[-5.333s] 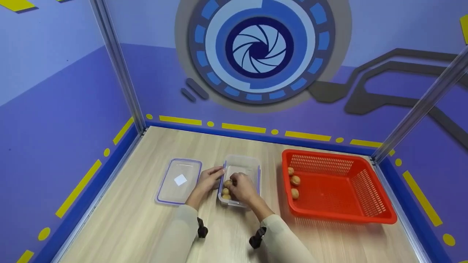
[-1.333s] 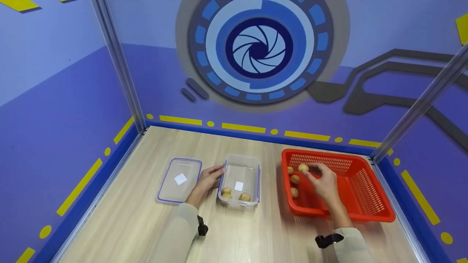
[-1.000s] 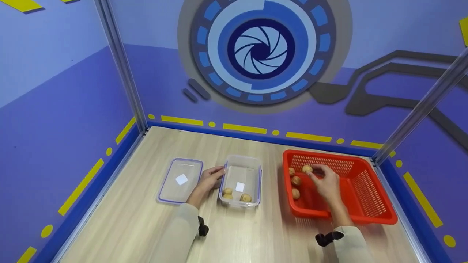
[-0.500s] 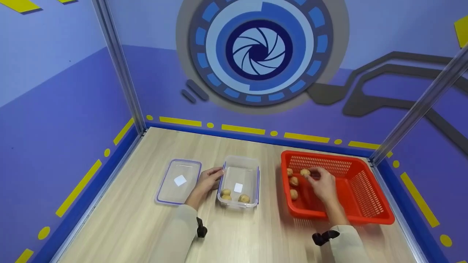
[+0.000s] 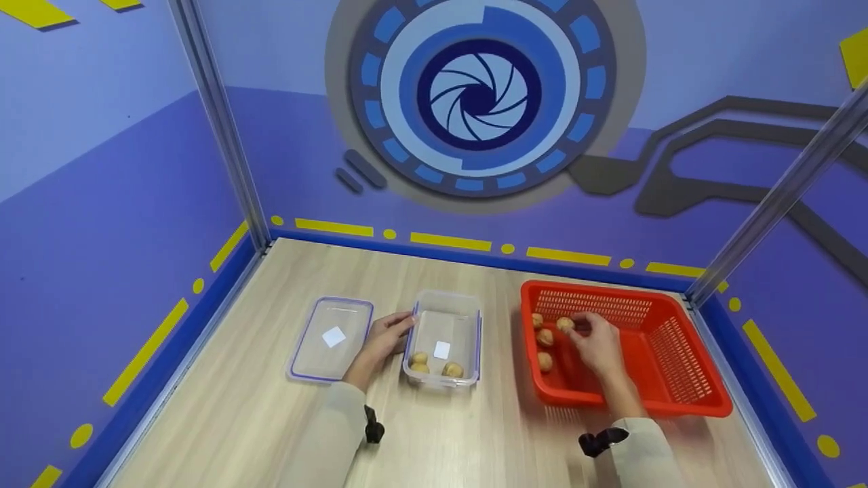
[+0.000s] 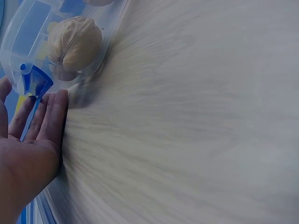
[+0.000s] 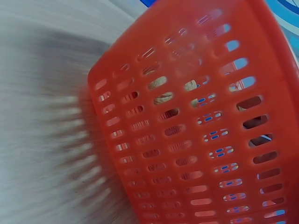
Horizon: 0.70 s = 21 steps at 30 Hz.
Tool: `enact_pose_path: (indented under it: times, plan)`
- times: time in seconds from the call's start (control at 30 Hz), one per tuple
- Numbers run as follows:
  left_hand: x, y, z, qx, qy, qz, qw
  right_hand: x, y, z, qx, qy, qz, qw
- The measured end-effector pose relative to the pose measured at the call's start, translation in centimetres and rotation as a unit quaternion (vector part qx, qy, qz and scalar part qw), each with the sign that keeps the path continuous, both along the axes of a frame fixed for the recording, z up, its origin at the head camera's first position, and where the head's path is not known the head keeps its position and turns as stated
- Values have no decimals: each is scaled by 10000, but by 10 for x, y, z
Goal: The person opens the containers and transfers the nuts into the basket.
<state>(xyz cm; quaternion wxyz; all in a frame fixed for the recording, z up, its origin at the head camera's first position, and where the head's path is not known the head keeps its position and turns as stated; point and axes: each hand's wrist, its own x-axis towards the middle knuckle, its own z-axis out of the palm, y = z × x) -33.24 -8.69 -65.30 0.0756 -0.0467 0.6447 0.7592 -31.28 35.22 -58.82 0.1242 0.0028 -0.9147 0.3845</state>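
Observation:
In the head view a clear plastic food container point(image 5: 461, 332) with blue side clips holds several walnuts point(image 5: 453, 369) at its near end. My left hand point(image 5: 388, 335) rests against its left wall; in the left wrist view the fingers point(image 6: 55, 114) reach straight to the side by a blue clip point(image 6: 36, 81). My right hand point(image 5: 600, 344) is inside the red basket point(image 5: 651, 352) and pinches a walnut point(image 5: 565, 324) between thumb and fingertips. Several other walnuts point(image 5: 544, 337) lie along the basket's left wall. The right wrist view shows mostly the basket's slotted wall point(image 7: 187, 140), which hides most of that hand.
A clear lid point(image 5: 332, 339) with a blue seal and a white label lies left of the container. Wood-grain table point(image 5: 502, 434) stretches between container and basket. Blue-purple panels point(image 5: 102, 237) enclose the back and sides, with metal posts at the corners.
Since the earliest frame my right hand has gone from the container to the basket, where it pinches a walnut. Over the last second that walnut has lowered slightly. My left hand has stayed put.

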Motion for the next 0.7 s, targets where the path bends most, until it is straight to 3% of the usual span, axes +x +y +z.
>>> enact_pose_path:
  times: [0.33,0.7]
  plan:
    - [0,0,0,38,72,-1,10000,-1,-1,4,63,-147,-68,9998]
    - [-1,1,-2,314,-83,-89,9994,1,1,1,82,-221,-153,9996]
